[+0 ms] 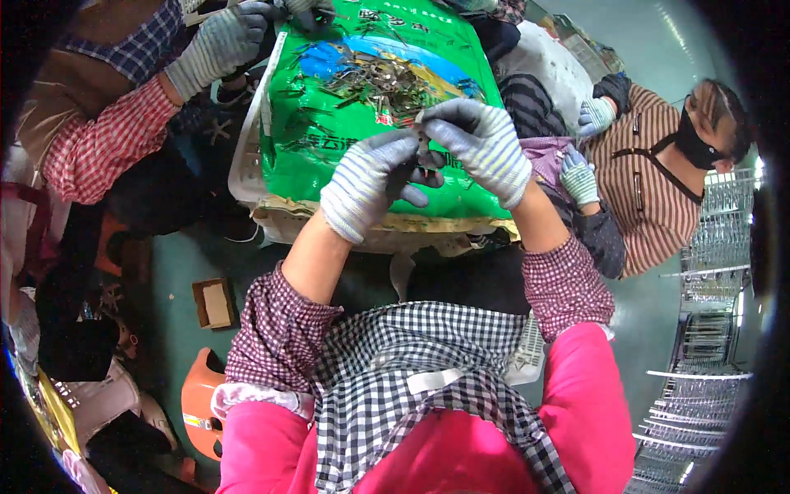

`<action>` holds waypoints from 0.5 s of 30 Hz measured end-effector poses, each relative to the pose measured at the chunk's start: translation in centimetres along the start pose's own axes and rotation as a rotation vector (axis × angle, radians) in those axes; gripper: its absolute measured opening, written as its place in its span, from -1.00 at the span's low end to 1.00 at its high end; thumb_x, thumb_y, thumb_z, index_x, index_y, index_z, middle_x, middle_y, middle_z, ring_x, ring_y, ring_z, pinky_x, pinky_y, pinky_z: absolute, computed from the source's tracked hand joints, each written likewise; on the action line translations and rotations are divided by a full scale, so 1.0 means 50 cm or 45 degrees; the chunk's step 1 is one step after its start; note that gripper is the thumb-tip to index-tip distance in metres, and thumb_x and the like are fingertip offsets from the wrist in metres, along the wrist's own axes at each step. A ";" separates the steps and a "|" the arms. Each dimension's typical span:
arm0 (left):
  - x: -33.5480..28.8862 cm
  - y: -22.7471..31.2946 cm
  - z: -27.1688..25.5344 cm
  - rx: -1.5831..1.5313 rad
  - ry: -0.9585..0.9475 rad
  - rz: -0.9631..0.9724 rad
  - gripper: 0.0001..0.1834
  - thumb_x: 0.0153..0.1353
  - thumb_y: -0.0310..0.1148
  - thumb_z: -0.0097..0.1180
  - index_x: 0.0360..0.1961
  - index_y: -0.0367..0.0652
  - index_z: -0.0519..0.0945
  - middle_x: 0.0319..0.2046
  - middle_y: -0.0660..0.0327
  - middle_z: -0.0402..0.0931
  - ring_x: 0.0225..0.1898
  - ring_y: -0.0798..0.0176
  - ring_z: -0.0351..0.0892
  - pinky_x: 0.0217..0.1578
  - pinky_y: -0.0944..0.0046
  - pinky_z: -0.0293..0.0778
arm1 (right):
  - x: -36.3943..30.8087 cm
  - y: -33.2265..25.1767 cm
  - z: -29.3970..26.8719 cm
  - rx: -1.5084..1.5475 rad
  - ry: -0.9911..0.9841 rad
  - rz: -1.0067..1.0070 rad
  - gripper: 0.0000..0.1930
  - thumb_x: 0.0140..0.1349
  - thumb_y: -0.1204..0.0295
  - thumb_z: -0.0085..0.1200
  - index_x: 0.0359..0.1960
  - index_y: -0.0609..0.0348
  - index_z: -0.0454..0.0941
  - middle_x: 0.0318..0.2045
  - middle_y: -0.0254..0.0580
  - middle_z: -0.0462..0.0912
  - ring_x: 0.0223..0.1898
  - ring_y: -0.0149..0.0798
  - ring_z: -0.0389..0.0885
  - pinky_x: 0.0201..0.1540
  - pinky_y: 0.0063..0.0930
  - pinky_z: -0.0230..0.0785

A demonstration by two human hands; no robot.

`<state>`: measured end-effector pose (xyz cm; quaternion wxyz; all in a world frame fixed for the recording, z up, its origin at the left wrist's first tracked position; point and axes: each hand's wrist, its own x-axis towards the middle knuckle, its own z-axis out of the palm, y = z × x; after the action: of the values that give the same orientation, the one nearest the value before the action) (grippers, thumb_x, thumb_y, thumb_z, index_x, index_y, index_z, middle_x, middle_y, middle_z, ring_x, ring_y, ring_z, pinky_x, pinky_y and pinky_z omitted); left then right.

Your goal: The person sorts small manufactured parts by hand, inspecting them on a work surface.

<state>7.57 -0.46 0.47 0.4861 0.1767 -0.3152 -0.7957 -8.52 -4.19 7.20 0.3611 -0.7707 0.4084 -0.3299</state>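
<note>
My left hand point(369, 181) and my right hand point(484, 146), both in grey-and-white striped knit gloves, meet over the near part of a green printed plastic sheet point(288, 177). A small, narrow grey metal part point(423, 146) is pinched between the fingertips of both hands. Its exact kind is too small to tell, and the fingers partly hide it. Just beyond my hands lies a loose pile of small metal parts point(393, 81), flat and thin, on the sheet's blue and yellow print.
The sheet covers a pale crate-like stand point(247, 165). At the left, a co-worker's striped glove point(218, 45) reaches over the sheet. On the right sits a person in a striped top point(646, 165). Lower left are a small open box point(214, 303) and an orange stool point(200, 403). Metal racks point(708, 329) line the right.
</note>
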 end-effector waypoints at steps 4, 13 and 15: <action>0.002 -0.019 0.009 0.113 0.022 -0.050 -0.64 0.23 -0.16 -0.04 -0.11 -0.22 0.47 -0.32 0.17 0.54 -0.40 0.29 0.56 -0.58 0.43 0.47 | -0.017 0.014 -0.004 -0.082 0.011 0.145 -0.82 0.11 0.44 0.12 -0.32 0.31 0.57 -0.44 -0.29 0.61 -0.40 -0.49 0.50 -0.29 -0.56 0.38; -0.018 -0.036 0.023 0.169 0.186 -0.065 -0.69 0.21 -0.20 -0.04 -0.22 -0.25 0.50 -0.41 0.14 0.54 -0.54 0.31 0.55 -0.68 0.43 0.43 | -0.041 0.000 0.010 -0.166 0.018 0.141 -0.74 0.16 0.30 0.09 -0.37 0.31 0.58 -0.56 -0.33 0.56 -0.48 -0.57 0.40 -0.42 -0.57 0.31; -0.025 -0.031 0.023 0.213 0.256 -0.046 -0.71 0.20 -0.21 -0.04 -0.26 -0.24 0.50 -0.44 0.14 0.54 -0.56 0.32 0.54 -0.69 0.44 0.41 | -0.038 0.006 0.021 -0.279 0.015 0.086 -0.75 0.16 0.30 0.09 -0.36 0.30 0.58 -0.55 -0.31 0.57 -0.48 -0.54 0.42 -0.41 -0.55 0.32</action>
<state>6.43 1.53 0.26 0.4845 0.3012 -0.3268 -0.7535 -8.66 -2.35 5.99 0.2833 -0.7895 0.4697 -0.2754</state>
